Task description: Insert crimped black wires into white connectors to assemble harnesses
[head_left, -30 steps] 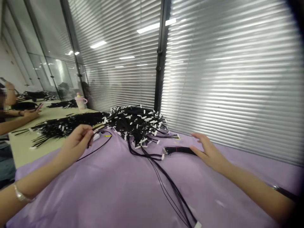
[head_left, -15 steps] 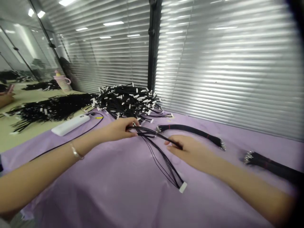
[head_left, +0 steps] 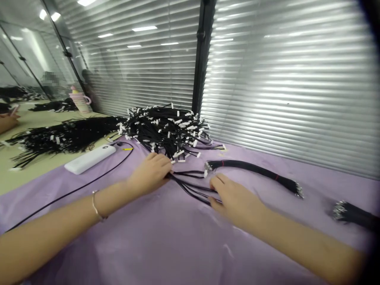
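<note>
My left hand (head_left: pixel 152 171) is closed around one end of several thin black wires (head_left: pixel 190 189), low over the purple cloth. Those wires run right to my right hand (head_left: pixel 234 200), whose thumb and fingers close on their other end, hiding it. Between the hands a shorter group of black wires ends in a small white connector (head_left: pixel 205 173). Just behind my left hand lies a heaped pile of black wire harnesses (head_left: pixel 160 128) with white connectors.
Two tied bundles of black wires, one behind my right hand (head_left: pixel 255 170) and another at the right edge (head_left: pixel 353 213), lie on the purple cloth (head_left: pixel 166 245). Left are a white oblong device (head_left: pixel 90 159), a cable, more harnesses (head_left: pixel 68 134), a pink cup (head_left: pixel 80 102) and another person's hand (head_left: pixel 8 122).
The wire harness whose white connector pointed toward me has swung up, and its wires now stretch between my hands. My left hand has shifted slightly left and down. The view has turned a little left.
</note>
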The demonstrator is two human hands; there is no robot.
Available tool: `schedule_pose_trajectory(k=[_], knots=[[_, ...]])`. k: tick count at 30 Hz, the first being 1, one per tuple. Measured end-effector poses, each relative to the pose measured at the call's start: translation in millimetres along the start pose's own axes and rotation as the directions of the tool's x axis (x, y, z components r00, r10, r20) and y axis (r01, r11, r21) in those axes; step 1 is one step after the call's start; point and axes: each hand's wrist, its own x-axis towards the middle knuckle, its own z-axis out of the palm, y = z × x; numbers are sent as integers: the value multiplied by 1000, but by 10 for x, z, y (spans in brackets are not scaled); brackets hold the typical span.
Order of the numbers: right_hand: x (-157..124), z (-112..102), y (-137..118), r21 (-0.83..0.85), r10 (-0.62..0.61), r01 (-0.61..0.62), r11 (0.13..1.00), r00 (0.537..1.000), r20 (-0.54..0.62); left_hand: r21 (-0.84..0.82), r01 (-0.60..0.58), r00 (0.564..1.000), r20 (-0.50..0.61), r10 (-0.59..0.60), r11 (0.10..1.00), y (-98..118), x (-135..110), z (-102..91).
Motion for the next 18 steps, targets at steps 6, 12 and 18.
schedule_pose_trajectory(k=[6, 12, 18], knots=[[735, 122, -100, 69, -175, 200, 977, 949, -263, -61, 14, 988, 156, -5, 998, -627, 222, 227], [1134, 274, -8, 85, -241, 263, 961, 949, -205, -90, 10, 992, 123, 1, 996, -714, 134, 294], [719, 98, -120, 65, -350, 359, 931, 929, -122, -157, -79, 982, 158, 104, 984, -629, -116, 60]])
